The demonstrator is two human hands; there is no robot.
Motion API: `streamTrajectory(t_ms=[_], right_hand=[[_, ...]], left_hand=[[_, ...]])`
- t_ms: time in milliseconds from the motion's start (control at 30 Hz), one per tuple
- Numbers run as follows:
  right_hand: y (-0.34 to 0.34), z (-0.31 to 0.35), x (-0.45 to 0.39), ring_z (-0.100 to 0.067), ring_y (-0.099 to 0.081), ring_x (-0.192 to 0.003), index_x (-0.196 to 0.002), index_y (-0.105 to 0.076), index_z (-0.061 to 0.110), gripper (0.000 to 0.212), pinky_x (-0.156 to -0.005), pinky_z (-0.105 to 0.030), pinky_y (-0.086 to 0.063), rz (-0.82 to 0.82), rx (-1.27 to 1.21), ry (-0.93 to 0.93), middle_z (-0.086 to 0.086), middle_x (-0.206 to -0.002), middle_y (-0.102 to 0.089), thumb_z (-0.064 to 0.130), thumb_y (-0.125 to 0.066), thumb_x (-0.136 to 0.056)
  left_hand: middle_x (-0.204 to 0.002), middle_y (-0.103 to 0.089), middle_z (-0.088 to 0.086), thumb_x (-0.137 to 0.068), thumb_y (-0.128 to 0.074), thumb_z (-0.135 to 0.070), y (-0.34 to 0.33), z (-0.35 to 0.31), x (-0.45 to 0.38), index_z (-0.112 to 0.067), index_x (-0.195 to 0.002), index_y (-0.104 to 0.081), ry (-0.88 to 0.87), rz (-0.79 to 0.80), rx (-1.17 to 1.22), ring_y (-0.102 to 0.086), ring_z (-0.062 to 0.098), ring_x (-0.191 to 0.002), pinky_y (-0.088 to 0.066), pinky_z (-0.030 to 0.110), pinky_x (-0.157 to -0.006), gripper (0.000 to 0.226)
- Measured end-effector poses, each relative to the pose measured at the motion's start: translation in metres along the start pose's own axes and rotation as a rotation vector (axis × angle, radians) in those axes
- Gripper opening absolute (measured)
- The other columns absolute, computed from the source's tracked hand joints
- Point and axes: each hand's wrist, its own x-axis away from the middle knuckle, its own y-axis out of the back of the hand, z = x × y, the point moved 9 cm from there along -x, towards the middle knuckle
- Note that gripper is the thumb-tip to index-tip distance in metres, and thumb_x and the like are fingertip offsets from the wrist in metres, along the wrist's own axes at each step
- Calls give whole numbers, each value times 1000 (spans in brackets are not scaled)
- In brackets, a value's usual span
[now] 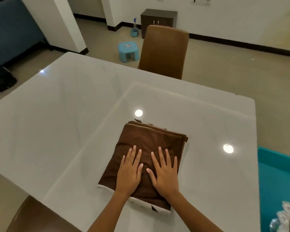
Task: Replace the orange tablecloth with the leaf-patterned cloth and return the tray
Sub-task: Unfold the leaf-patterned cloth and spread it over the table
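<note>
Both hands, left [128,174] and right [166,174], are being pressed flat, fingers spread, on the folded cloth [146,158], probably flattening it beneath them on the table [65,114].

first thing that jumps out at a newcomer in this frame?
Two hands, the left hand and right hand, lie flat side by side, fingers straight, on a folded brown cloth near the front middle of a glossy white table. Ceiling lights reflect as bright spots on the tabletop. A brown chair stands at the far edge, with a small blue stool on the floor to its left.
</note>
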Motion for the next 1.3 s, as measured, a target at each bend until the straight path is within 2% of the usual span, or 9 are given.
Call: streamTrajectory(t_ms=[67, 267, 433, 567, 733, 833, 1133, 1300], right_hand=[[-3, 5, -2, -27, -10, -145, -148, -25, 30, 62, -113, -55, -13, -11, 14, -5, -3, -158, -15, 60, -29, -94], [-6, 2, -4, -25, -14, -145, -147, -28, 31, 63, -114, -51, -11, -44, 5, -6, -1, -157, -19, 61, -34, -91], [-7, 2, -12, -28, -21, -142, -145, -33, 29, 65, -114, -48, -5, -37, -7, 1, -4, -155, -25, 63, -26, -90], [-4, 7, -26, -30, -26, -139, -141, -35, 29, 64, -112, -47, -3, -48, -19, -3, -6, -152, -31, 65, -21, -90], [-3, 10, -33, -29, -22, -142, -144, -35, 27, 64, -112, -51, -10, -65, 7, 14, -6, -154, -27, 62, -20, -92], [-4, 12, -42, -30, -20, -142, -144, -35, 25, 65, -112, -53, -12, -66, 19, -9, -7, -154, -26, 61, -18, -93], [-4, 21, -78, -29, -13, -144, -146, -28, 25, 63, -112, -57, -16, -92, 40, -42, -7, -156, -19, 59, -19, -94], [-3, 27, -96, -28, -11, -145, -147, -29, 25, 63, -114, -55, -14, -107, 42, -66, -6, -157, -18, 58, -22, -94]], left_hand=[[-157, -21, 2, -101, -13, -46, 1, 6, 2, -23, -151, -21, -8, -25, 32, -16, 17, -145, -12, 33, -116, 55], [-159, -15, -3, -100, -19, -48, -2, 6, 1, -27, -152, -17, -14, -53, 71, -12, 13, -146, -16, 35, -118, 55], [-159, -12, -4, -101, -24, -47, -5, 8, -5, -28, -152, -17, 2, -29, 39, -12, 12, -146, -13, 34, -114, 55], [-158, -18, -5, -100, -27, -48, 0, 15, -14, -29, -151, -20, 35, -47, 40, -18, 12, -144, -13, 36, -114, 55], [-159, -15, -4, -100, -28, -45, 2, 18, -23, -28, -151, -21, -22, -113, 57, -9, 9, -146, -12, 33, -116, 54], [-158, -18, -3, -100, -30, -44, 6, 21, -34, -27, -150, -24, -42, -142, 62, -10, 9, -146, -17, 34, -118, 53], [-159, -15, -1, -100, -25, -44, 11, 39, -72, -25, -151, -22, -78, -129, 48, -10, 12, -146, -15, 36, -117, 55], [-159, -14, 1, -100, -25, -44, 15, 47, -92, -24, -151, -21, -108, -119, 39, -9, 13, -146, -14, 36, -118, 55]])
